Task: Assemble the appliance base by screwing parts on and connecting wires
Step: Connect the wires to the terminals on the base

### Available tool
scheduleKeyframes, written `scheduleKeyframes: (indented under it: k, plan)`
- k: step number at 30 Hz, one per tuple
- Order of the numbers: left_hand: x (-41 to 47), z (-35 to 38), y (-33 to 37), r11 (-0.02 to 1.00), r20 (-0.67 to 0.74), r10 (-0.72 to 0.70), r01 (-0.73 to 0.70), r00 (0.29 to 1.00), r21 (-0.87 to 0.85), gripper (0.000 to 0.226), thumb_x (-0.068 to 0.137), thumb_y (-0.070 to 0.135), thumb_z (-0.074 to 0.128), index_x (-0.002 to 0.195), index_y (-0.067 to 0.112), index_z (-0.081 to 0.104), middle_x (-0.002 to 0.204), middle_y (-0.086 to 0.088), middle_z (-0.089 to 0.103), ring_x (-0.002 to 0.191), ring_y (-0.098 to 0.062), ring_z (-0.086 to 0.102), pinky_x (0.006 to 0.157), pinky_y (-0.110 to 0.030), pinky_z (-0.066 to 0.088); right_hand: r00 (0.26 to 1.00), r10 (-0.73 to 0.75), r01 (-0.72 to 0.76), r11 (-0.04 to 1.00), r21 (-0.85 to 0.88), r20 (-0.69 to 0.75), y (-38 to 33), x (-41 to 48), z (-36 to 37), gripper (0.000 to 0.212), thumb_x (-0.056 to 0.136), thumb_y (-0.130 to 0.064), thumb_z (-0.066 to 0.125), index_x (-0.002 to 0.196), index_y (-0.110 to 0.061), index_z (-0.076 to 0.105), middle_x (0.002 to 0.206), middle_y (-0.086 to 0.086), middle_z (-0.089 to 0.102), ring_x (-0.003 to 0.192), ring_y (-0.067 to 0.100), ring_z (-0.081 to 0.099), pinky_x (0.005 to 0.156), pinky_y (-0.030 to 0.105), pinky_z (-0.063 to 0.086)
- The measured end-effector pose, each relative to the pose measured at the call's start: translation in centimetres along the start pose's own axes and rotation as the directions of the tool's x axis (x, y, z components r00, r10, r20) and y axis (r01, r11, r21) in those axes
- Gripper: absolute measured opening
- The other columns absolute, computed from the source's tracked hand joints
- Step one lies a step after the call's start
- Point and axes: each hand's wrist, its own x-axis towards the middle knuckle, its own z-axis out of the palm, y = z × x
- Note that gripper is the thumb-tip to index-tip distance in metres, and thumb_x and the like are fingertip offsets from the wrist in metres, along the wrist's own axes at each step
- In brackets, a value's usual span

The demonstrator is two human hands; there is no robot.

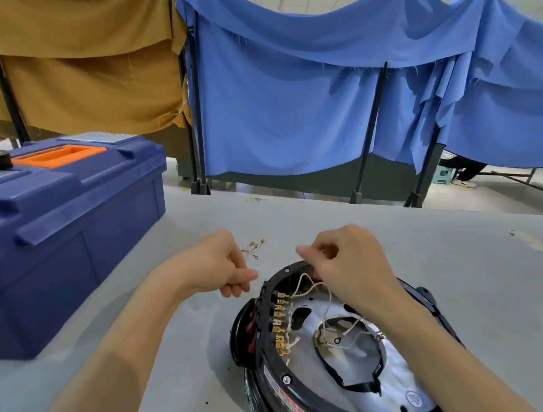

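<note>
Appliance base (269, 388): R hand (347, 263) pinches white wire (300, 280), L hand (223, 267) curled, seemingly empty; push connector squarely onto brass terminals (279, 320).

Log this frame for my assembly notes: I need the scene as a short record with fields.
base: appliance base open side up on the grey table
wiring: white wires loose over the metal plate; brass terminals in a row along its left edge
left hand: curled, beside base, contents unclear
right hand: curled over wires at far rim
spares: loose terminals on table
toolbox: blue toolbox at left
</note>
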Motion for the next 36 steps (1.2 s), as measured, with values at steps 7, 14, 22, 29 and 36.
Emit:
scheduleKeyframes:
  k: [7, 14, 22, 29, 36]
  plan:
    - [3.9, 4.7, -4.1, 0.992, -0.369, 0.1, -0.064, 0.924, 0.108, 0.018, 0.097, 0.025, 0.057, 0.113, 0.025, 0.065, 0.116, -0.001, 0.055, 0.11, -0.02, 0.053, 0.095, -0.035, 0.043, 0.981, -0.04, 0.042, 0.999, -0.006, 0.19, 0.8, -0.3, -0.3, 0.02, 0.093, -0.011, 0.06, 0.101, -0.016, 0.077, 0.112, -0.002, 0.072, 0.106, 0.014, 0.061, 0.093, 0.023, 0.045]
    - [6.6, 7.7, -5.6, 0.932, -0.161, 0.188, -0.124, 0.969, 0.339, 0.047, 0.107, 0.028, 0.028, 0.15, 0.044, 0.021, 0.162, 0.016, -0.001, 0.149, -0.01, -0.008, 0.114, -0.039, 0.005, 0.974, -0.027, 0.031, 0.999, -0.013, 0.224, 1.1, -0.1, -0.2, 0.022, 0.092, -0.004, 0.058, 0.1, -0.01, 0.078, 0.111, 0.004, 0.073, 0.106, 0.018, 0.064, 0.094, 0.028, 0.048]
    - [5.7, 7.3, -4.9, 0.882, -0.257, 0.187, -0.047, 0.948, 0.469, 0.039, 0.104, 0.021, 0.034, 0.142, 0.019, 0.044, 0.148, 0.0, 0.042, 0.131, -0.022, 0.043, 0.104, -0.031, 0.027, 0.975, -0.009, 0.006, 1.0, 0.014, 0.221, 1.2, -0.2, -0.2, 0.021, 0.093, -0.005, 0.058, 0.101, -0.01, 0.077, 0.112, 0.004, 0.073, 0.104, 0.019, 0.064, 0.092, 0.028, 0.05]
    - [4.9, 7.1, -4.6, 0.952, -0.528, 0.185, -0.017, 0.829, 0.306, 0.024, 0.092, 0.009, 0.058, 0.109, 0.015, 0.074, 0.103, -0.002, 0.073, 0.098, -0.023, 0.066, 0.086, -0.033, 0.05, 0.976, 0.008, -0.016, 0.999, 0.032, 0.219, 1.2, -0.3, -0.2, 0.021, 0.092, -0.004, 0.058, 0.098, -0.008, 0.077, 0.11, 0.005, 0.073, 0.104, 0.02, 0.065, 0.095, 0.036, 0.051]
    - [3.7, 5.6, -4.0, 0.955, -0.64, -0.044, -0.156, 0.767, -0.253, 0.022, 0.073, 0.0, 0.078, 0.078, 0.021, 0.071, 0.067, 0.008, 0.07, 0.066, -0.005, 0.067, 0.068, -0.017, 0.053, 0.977, 0.018, -0.031, 0.998, 0.057, 0.213, 1.3, -0.3, -0.2, 0.02, 0.093, -0.005, 0.058, 0.099, -0.009, 0.077, 0.11, 0.004, 0.073, 0.104, 0.019, 0.065, 0.096, 0.035, 0.051]
